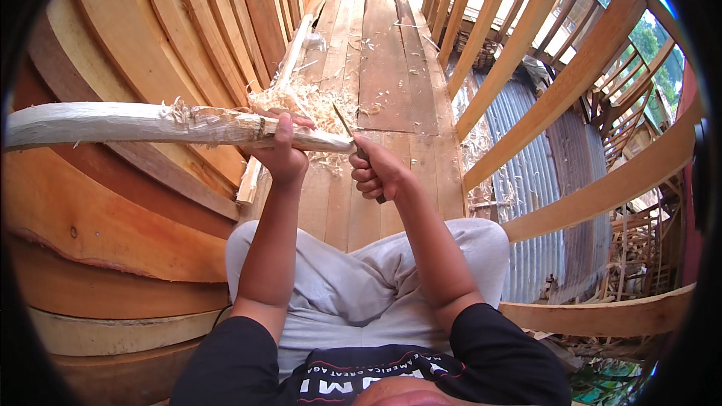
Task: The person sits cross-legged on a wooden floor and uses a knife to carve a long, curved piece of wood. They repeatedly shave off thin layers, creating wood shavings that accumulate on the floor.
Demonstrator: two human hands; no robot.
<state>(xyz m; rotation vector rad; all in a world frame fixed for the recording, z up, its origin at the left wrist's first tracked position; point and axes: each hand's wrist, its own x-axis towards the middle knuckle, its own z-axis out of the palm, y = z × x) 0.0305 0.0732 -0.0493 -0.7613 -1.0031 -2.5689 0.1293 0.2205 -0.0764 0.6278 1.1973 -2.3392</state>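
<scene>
Daylight, bright and even, entering from the open railing [571, 83] side. Sky beyond the railing blown out white. Shadows soft, darkest on the curved planks [113, 203] opposite the railing. Strong fisheye bending; black vignette at all corners. Centre sharp, rim slightly soft.

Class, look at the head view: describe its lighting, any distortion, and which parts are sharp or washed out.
Head view: soft daylight, no hard shadows; the fisheye lens bends the railing beams toward the dark round rim; the sky at upper right is washed out; the left hand on the pale stick, the right hand and its knife are sharp.
</scene>
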